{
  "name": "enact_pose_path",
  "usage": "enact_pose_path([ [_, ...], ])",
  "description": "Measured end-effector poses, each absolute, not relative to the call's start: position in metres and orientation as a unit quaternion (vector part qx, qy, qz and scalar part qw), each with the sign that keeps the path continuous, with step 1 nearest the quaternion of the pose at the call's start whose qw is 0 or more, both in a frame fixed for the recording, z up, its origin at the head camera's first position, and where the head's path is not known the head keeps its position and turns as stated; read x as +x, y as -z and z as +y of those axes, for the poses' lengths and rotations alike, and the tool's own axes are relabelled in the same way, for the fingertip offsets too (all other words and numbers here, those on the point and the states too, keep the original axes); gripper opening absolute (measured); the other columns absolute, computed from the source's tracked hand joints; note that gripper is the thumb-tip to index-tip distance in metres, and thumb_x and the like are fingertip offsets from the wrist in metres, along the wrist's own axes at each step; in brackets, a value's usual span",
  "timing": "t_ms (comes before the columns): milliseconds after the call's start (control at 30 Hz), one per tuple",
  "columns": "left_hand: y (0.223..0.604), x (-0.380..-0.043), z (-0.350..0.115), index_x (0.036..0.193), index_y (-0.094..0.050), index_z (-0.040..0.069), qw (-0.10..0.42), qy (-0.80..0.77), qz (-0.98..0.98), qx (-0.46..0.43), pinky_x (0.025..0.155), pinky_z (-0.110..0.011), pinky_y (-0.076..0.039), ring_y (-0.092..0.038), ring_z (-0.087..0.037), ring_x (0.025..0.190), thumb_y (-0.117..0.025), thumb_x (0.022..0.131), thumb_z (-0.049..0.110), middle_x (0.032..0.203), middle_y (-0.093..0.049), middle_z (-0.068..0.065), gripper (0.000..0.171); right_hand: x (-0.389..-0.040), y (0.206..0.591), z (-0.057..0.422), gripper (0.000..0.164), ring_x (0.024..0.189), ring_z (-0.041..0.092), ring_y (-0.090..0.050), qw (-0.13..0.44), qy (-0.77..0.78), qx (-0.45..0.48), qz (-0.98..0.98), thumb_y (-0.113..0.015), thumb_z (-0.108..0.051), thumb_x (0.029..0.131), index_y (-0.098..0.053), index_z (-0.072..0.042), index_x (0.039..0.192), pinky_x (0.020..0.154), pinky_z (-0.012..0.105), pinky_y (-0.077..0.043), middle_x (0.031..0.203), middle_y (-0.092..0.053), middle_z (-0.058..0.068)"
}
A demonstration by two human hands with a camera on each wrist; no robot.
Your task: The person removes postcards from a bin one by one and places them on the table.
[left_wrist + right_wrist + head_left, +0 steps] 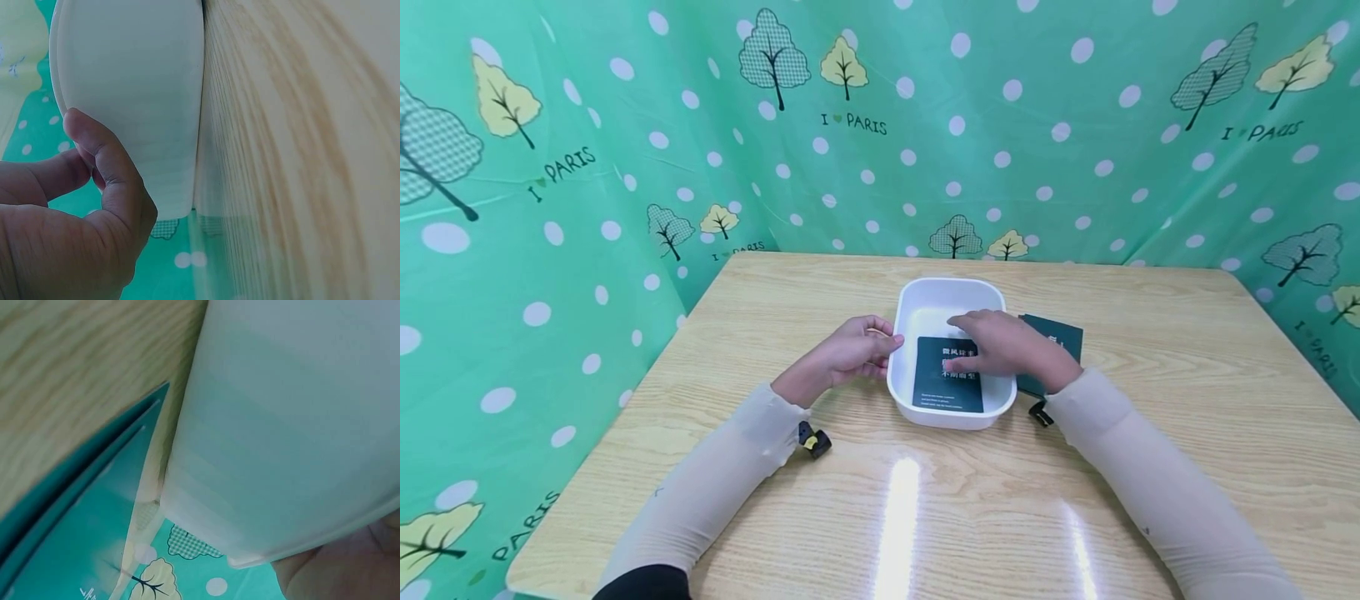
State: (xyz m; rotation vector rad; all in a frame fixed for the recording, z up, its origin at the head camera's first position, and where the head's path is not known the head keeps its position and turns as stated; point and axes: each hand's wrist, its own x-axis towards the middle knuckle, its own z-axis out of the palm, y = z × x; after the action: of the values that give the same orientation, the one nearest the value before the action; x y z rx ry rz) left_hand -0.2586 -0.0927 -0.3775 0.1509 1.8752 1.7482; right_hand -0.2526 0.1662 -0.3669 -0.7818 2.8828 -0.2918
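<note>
A white plastic tub (951,293) with rounded corners stands on the table. Inside it, towards its near end, a dark green card (936,387) with white printed characters lies face up. My left hand (856,350) holds the tub's left rim, with the thumb at the edge; the left wrist view shows the fingers (112,162) at the rim and outer wall. Over the tub's right side reaches my right hand (1003,342), thumb and fingers spread above the card. Beside the tub on the right lie more dark green cards (1063,333), stacked and partly covered by my right wrist.
The light wood table (790,517) extends around the tub. A green curtain (880,167) with dots and trees hangs behind and to the left. Small black devices (816,442) sit at both wrists. The right wrist view shows the stacked cards (94,506) close to the tub's wall.
</note>
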Motion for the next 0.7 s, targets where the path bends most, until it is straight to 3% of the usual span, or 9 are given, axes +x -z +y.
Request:
enact_pose_path([
  [300,0.3779,-0.2587,-0.0924,0.115,-0.046,0.003,0.283,-0.652,0.702,0.054,0.066,-0.034,-0.054,-0.06,-0.018,0.068,-0.06,0.098,0.011,0.093,-0.063,-0.015,0.024,-0.2512,0.3691,0.1647,0.1,0.127,0.034,-0.044,0.076,0.056,-0.266,0.959,-0.062,-0.077,0.074,-0.045,-0.008,0.144,0.104,0.054,-0.036,0.139,-0.05,0.014],
  [700,0.3807,-0.2606,-0.0923,0.115,-0.045,0.002,0.277,-0.653,0.703,0.055,0.06,-0.03,-0.053,-0.06,-0.018,0.067,-0.06,0.098,0.011,0.092,-0.063,-0.016,0.024,-0.2485,0.3687,0.1604,0.099,0.119,0.033,-0.05,0.08,0.017,-0.264,0.961,-0.067,-0.076,0.069,-0.05,-0.011,0.142,0.1,0.054,-0.038,0.131,-0.058,0.011],
])
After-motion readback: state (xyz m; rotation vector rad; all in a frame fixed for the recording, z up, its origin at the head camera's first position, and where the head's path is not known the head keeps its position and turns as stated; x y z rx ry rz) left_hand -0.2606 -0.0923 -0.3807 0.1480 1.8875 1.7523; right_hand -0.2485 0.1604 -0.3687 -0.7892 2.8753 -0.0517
